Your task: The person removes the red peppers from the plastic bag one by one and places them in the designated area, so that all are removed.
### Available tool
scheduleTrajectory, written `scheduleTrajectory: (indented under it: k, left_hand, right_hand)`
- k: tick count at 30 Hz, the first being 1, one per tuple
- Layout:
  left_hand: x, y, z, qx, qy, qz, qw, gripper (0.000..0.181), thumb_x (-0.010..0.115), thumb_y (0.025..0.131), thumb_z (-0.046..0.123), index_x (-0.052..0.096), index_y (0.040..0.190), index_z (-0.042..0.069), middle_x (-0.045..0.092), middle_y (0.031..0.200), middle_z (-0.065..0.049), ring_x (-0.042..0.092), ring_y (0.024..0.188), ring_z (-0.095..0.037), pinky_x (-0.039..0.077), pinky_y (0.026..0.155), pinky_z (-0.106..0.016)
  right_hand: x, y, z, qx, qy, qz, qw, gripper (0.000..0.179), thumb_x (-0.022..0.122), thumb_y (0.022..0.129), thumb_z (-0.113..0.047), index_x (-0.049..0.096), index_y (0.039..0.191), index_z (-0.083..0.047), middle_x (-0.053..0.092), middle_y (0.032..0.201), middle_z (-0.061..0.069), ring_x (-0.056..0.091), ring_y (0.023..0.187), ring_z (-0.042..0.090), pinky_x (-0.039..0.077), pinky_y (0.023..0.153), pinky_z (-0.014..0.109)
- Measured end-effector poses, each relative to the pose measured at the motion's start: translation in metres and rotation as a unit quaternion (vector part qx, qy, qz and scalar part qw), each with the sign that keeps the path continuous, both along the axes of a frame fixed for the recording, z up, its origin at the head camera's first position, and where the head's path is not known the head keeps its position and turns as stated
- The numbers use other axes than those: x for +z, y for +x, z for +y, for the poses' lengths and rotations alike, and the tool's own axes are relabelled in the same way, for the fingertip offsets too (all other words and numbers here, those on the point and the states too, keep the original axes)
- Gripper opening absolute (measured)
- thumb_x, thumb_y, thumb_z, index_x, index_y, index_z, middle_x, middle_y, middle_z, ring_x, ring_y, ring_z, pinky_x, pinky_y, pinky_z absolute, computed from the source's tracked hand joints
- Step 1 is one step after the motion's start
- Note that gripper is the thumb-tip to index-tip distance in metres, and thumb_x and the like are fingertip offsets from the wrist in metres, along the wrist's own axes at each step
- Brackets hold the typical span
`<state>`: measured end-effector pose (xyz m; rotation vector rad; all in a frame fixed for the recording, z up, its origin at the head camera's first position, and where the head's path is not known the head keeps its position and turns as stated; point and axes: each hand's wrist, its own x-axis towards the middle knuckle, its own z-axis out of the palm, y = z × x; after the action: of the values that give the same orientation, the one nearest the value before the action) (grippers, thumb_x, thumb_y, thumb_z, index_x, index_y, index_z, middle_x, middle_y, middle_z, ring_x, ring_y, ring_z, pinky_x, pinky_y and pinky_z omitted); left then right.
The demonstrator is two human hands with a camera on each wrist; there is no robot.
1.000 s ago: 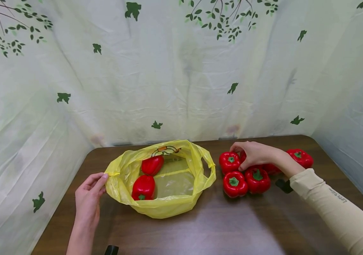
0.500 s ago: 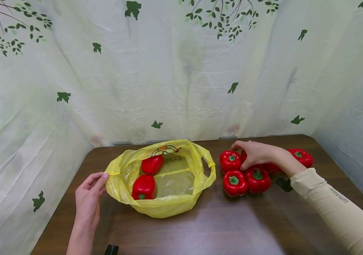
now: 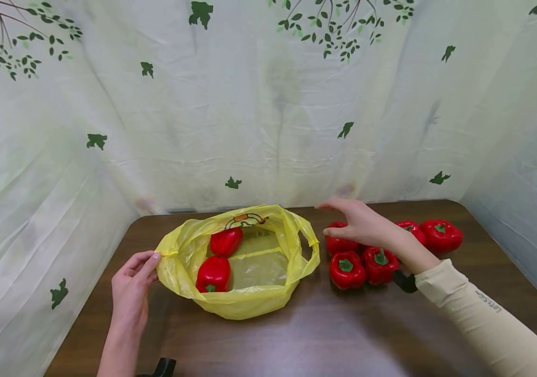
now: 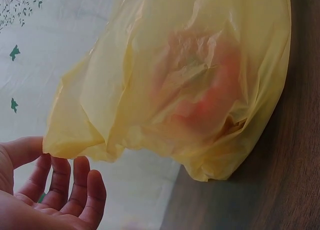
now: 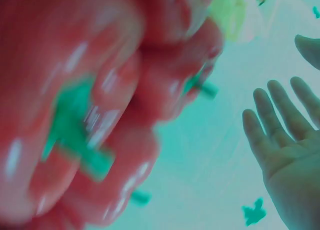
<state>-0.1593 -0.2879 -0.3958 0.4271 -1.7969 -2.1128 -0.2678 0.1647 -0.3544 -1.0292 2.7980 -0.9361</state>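
My left hand pinches the left handle edge of a yellow plastic bag between thumb and fingers. The bag stands with its mouth spread, and two red bell peppers lie in its left side. In the left wrist view one pepper shows blurred through the bag's wall. Over the group of red bell peppers on the right, my right hand hovers with its fingers stretched toward the bag and holds nothing. In the right wrist view its fingers look straight, apart from the nearby peppers.
Further right on the brown table lies another red bell pepper. A pale curtain with leaf prints hangs behind the table's far edge and along its sides. A black strap end shows near the left forearm.
My right hand has risen off the pepper group and moved slightly left, its fingers now extended. My left hand stays on the bag's edge.
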Motion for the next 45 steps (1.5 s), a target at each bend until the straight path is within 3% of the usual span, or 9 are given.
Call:
scheduleTrajectory:
  k: [5, 11, 20, 31, 39, 45]
  left_hand:
    - [0.001, -0.001, 0.000, 0.000, -0.001, -0.004, 1.0000, 0.025, 0.076, 0.088, 0.021, 0.068, 0.103, 0.002, 0.066, 0.094, -0.002, 0.062, 0.077, -0.013, 0.054, 0.068, -0.020]
    - [0.002, -0.001, 0.000, 0.001, -0.008, -0.009, 0.9999, 0.026, 0.076, 0.088, 0.022, 0.068, 0.104, 0.003, 0.065, 0.095, -0.002, 0.062, 0.078, -0.013, 0.054, 0.069, -0.020]
    - [0.002, -0.001, -0.001, -0.004, -0.014, -0.005, 0.9999, 0.024, 0.075, 0.089, 0.022, 0.068, 0.104, 0.003, 0.066, 0.094, -0.002, 0.062, 0.077, -0.013, 0.054, 0.068, -0.020]
    - [0.001, -0.001, 0.000, 0.000, -0.011, -0.013, 0.9999, 0.026, 0.075, 0.089, 0.023, 0.068, 0.104, 0.003, 0.066, 0.095, -0.002, 0.062, 0.079, -0.013, 0.054, 0.069, -0.020]
    - [0.003, 0.001, -0.001, -0.002, -0.004, 0.001, 1.0000, 0.022, 0.075, 0.089, 0.019, 0.069, 0.101, 0.002, 0.065, 0.093, -0.002, 0.062, 0.077, -0.012, 0.054, 0.068, -0.020]
    - [0.003, 0.000, 0.000, -0.007, -0.003, 0.006, 0.9999, 0.022, 0.075, 0.089, 0.017, 0.068, 0.102, 0.001, 0.065, 0.094, -0.003, 0.063, 0.078, -0.012, 0.054, 0.068, -0.021]
  right_hand:
    - [-0.002, 0.009, -0.029, 0.022, -0.028, 0.007, 0.9994, 0.050, 0.076, 0.088, -0.023, 0.058, 0.133, -0.016, 0.060, 0.130, 0.001, 0.054, 0.119, 0.021, 0.047, 0.097, 0.044]
    - [-0.009, 0.017, -0.065, 0.078, -0.062, -0.006, 0.9949, 0.049, 0.076, 0.088, -0.019, 0.058, 0.133, -0.016, 0.059, 0.129, -0.001, 0.056, 0.114, 0.025, 0.050, 0.091, 0.044]
    - [-0.020, 0.028, -0.116, 0.141, -0.092, -0.015, 0.9856, 0.046, 0.073, 0.089, -0.014, 0.057, 0.132, -0.013, 0.058, 0.129, -0.004, 0.053, 0.117, 0.015, 0.045, 0.100, 0.038]
    - [-0.044, 0.038, -0.174, 0.180, -0.048, -0.012, 0.9824, 0.044, 0.072, 0.090, -0.011, 0.058, 0.132, -0.011, 0.056, 0.135, -0.002, 0.049, 0.125, 0.010, 0.037, 0.105, 0.024]
    - [-0.055, 0.032, -0.202, 0.184, -0.009, -0.030, 0.9824, 0.050, 0.074, 0.088, -0.013, 0.058, 0.135, -0.021, 0.055, 0.136, -0.010, 0.046, 0.127, 0.007, 0.036, 0.105, 0.023]
    - [-0.057, 0.027, -0.216, 0.209, 0.011, -0.016, 0.9778, 0.055, 0.077, 0.084, -0.012, 0.058, 0.135, -0.021, 0.058, 0.128, -0.007, 0.049, 0.117, 0.005, 0.038, 0.099, 0.019]
